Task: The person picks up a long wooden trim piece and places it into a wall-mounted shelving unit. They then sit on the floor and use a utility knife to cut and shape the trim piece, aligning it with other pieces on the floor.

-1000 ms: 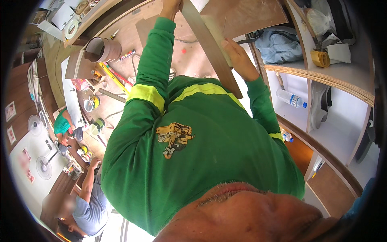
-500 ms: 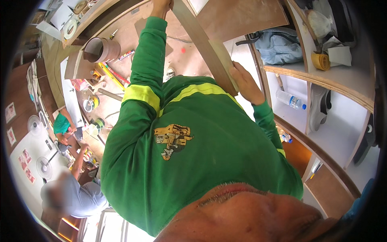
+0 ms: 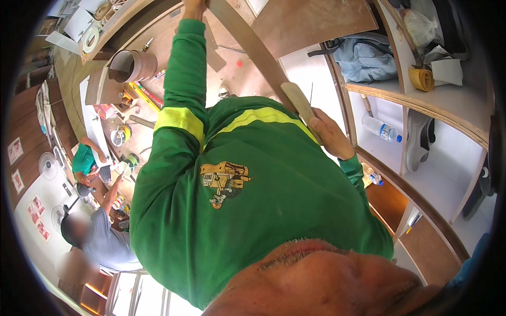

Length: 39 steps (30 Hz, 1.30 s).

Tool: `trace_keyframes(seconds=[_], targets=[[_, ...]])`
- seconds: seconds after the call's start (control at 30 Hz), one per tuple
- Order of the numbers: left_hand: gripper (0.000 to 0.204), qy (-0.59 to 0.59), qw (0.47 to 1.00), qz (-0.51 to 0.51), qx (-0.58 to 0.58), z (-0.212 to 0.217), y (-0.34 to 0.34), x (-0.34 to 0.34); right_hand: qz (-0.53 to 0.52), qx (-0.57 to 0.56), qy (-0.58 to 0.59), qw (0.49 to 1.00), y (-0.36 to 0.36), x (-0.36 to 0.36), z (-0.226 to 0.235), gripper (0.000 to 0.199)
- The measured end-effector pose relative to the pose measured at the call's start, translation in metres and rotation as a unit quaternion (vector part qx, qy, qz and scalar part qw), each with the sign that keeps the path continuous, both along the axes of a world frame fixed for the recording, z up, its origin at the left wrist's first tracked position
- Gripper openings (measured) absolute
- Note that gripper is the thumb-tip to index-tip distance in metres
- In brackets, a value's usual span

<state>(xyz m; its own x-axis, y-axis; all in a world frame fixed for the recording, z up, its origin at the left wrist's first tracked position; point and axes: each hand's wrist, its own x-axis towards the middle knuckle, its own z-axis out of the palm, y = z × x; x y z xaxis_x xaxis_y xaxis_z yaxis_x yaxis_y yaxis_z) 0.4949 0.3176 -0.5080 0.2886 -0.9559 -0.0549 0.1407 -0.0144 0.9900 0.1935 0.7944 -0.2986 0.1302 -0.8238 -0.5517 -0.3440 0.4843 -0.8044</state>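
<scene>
A long brown wooden strip (image 3: 247, 42) slants from the top edge down to my waist. At its far end is my left hand (image 3: 195, 6), closed against the strip's edge and partly cut off by the picture's top. My right hand (image 3: 331, 136) grips a pale, flat, block-like piece (image 3: 298, 101) with one rounded end. This piece lies against the strip's near end, tilted across its edge. Whether it is bare wood or wrapped in something, I cannot tell.
On my right stands an open shelf unit (image 3: 421, 97) with a blue bag (image 3: 365, 60), a water bottle (image 3: 382, 129) and shoes (image 3: 417, 139). To the left are a brown roll (image 3: 134, 66), a yellow level (image 3: 141, 96) and paint buckets (image 3: 121, 134). Two people work at far left.
The strip's far end and my left hand have shifted left. My right hand has moved nearer to me with the pale piece, which now tilts off the strip's face.
</scene>
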Motion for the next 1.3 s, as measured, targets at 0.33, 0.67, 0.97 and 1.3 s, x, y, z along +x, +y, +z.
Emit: trace_keyframes(seconds=[0.33,0.67,0.97,1.3], targets=[[0.020,0.060,0.991,0.050,0.108,0.044,-0.038,0.052,-0.251,-0.011,-0.222,0.942,0.020,-0.020,-0.009,0.060],[0.013,0.186,0.979,0.057,-0.066,0.125,-0.047,0.117,-0.331,-0.159,-0.202,0.908,-0.052,-0.009,-0.069,0.046],[0.012,0.211,0.968,0.127,-0.054,0.185,-0.027,0.102,-0.279,-0.281,-0.326,0.858,-0.140,0.044,-0.014,0.046],[0.030,0.185,0.941,0.197,-0.205,0.240,-0.023,0.092,-0.285,-0.376,-0.220,0.854,-0.175,0.031,0.019,0.056]])
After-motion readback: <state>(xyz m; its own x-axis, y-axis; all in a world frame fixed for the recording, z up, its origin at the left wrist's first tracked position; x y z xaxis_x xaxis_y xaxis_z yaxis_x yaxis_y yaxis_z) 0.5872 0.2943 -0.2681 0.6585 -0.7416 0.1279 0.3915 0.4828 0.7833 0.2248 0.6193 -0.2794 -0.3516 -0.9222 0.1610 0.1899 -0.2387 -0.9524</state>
